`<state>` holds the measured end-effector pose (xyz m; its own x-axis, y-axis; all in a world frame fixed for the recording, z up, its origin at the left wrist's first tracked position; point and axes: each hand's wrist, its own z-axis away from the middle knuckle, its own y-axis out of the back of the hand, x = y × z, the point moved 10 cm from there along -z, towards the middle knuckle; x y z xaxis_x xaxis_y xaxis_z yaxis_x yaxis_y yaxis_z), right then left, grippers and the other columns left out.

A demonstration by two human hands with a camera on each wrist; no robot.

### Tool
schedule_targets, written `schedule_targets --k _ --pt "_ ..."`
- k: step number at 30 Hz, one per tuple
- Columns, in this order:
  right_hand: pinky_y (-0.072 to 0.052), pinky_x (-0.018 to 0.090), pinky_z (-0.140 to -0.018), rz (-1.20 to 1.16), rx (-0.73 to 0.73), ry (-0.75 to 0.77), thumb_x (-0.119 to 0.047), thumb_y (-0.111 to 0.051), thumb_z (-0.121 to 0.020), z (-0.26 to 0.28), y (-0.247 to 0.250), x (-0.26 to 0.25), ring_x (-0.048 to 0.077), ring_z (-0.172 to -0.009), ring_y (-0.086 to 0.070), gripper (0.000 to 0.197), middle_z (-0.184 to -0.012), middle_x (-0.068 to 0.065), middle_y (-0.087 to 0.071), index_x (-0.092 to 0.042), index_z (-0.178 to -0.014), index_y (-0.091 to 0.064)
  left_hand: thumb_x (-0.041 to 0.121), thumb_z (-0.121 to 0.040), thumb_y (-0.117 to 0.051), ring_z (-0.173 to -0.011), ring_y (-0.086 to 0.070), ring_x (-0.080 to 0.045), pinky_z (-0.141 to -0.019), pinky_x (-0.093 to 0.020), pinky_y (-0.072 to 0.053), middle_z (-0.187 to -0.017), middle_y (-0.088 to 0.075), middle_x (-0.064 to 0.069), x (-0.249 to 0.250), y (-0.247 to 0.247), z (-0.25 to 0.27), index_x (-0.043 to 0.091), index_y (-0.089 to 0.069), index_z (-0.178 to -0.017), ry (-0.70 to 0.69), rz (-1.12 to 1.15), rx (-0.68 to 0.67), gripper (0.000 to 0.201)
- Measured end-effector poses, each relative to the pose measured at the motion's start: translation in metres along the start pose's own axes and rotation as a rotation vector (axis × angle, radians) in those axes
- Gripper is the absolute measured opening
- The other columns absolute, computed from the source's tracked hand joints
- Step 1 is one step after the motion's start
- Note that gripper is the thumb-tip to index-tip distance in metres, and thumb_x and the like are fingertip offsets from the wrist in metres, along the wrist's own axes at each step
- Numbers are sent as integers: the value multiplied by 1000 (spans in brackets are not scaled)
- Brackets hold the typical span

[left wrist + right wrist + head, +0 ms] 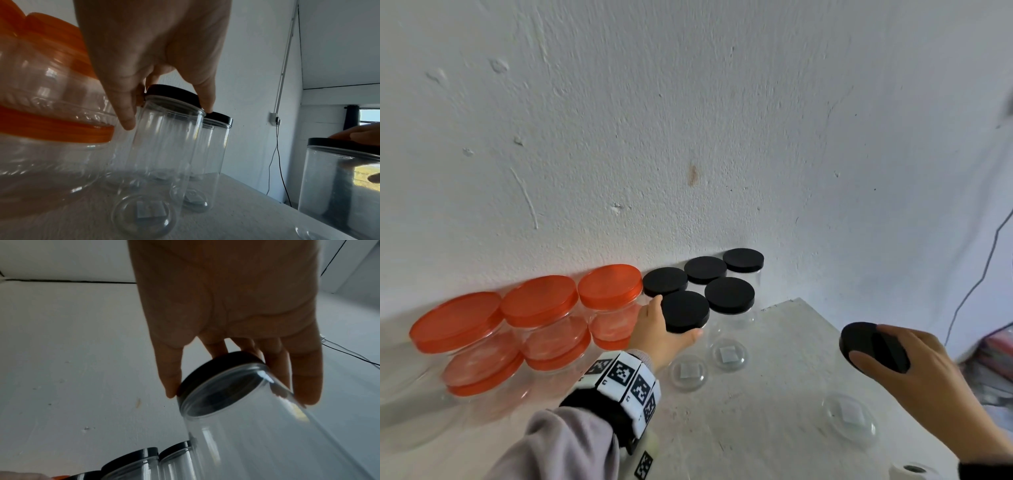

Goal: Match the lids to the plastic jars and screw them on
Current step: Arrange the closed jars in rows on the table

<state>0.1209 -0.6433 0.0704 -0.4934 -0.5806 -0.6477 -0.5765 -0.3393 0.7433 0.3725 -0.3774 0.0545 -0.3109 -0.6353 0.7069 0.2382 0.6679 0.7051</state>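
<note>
My left hand [671, 322] grips the black lid [688, 308] of a tall clear jar [164, 146] in the front row of black-lidded jars, thumb on the near rim and fingers on the far rim [172, 94]. My right hand [876, 349] grips another black lid [859, 337] from above; it sits on a separate clear jar [849, 418] near the table's right edge. In the right wrist view the fingers [306, 386] wrap that lid [216, 369] on the jar's mouth [246, 426].
Three more black-lidded jars [705, 269] stand behind against the wall, and one [729, 294] stands beside the left hand's jar. Orange-lidded jars [541, 301], stacked two high, fill the left side. The table edge [859, 342] runs diagonally at the right. A cable [976, 284] hangs beyond.
</note>
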Motion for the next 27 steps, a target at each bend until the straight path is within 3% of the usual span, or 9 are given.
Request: schedule_targets --k 6,11,18,27 --pt "-36 27 -78 33 -78 20 -36 -80 -72 -7 -10 -9 15 -91 -44 72 -117 -1 -41 -17 -135 -50 45 -85 -63 -140 -25 -19 -109 -30 -27 -152 -24 -8 4 9 2 8 -18 -148 -30 0 31 85" --pt "-35 23 -78 -40 -114 99 -34 -80 -72 -32 -32 -41 14 -86 -46 69 -113 -2 -37 -18 -133 -51 41 -88 -60 -134 -32 -18 -104 -27 -30 -145 -32 -7 10 11 4 9 -29 -143 -68 -52 42 71" --pt "-33 24 -84 -154 -126 166 -29 -78 -76 -85 -69 -80 14 -95 -44 65 -115 -2 -37 -14 -133 -51 41 -85 -64 -131 -38 -18 -102 -26 -33 -142 -38 -6 9 13 -1 10 -33 -142 -39 -62 35 73" --pt "-32 24 -83 -121 -208 177 -26 -76 -77 -118 -99 -90 15 -91 -45 55 -113 0 -38 -16 -127 -54 40 -83 -68 -131 -38 -18 -102 -26 -34 -142 -39 -5 7 12 -3 10 -33 -141 -25 -28 42 74"
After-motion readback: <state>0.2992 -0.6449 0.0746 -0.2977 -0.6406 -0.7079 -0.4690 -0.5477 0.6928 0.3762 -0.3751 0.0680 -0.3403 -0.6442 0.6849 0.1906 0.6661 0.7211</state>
